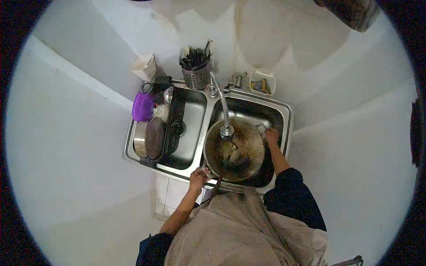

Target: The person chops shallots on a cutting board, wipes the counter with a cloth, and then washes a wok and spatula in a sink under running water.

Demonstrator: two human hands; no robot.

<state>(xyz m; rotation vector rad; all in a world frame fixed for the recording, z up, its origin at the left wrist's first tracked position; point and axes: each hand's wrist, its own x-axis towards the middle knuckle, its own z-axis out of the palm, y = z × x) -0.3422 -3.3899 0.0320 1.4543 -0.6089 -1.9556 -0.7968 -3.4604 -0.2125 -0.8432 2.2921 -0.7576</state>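
Note:
A large round pot point(248, 155), its inside stained brown, sits in the right basin of the double sink. My right hand point(271, 136) is closed at the pot's right handle point(261, 129). At the near left side of the rim, my left hand point(199, 177) is closed around the other handle point(207, 170). The faucet point(225, 111), a flexible metal hose, hangs over the pot with its spray head above the opening.
Left of the left basin point(193, 128), a black rack point(176, 113) holds a round pan point(155, 138) and a purple container point(143, 107). Behind the sink stand a perforated utensil holder point(195, 79), a white container point(144, 67) and a small tub point(262, 83) with sponges.

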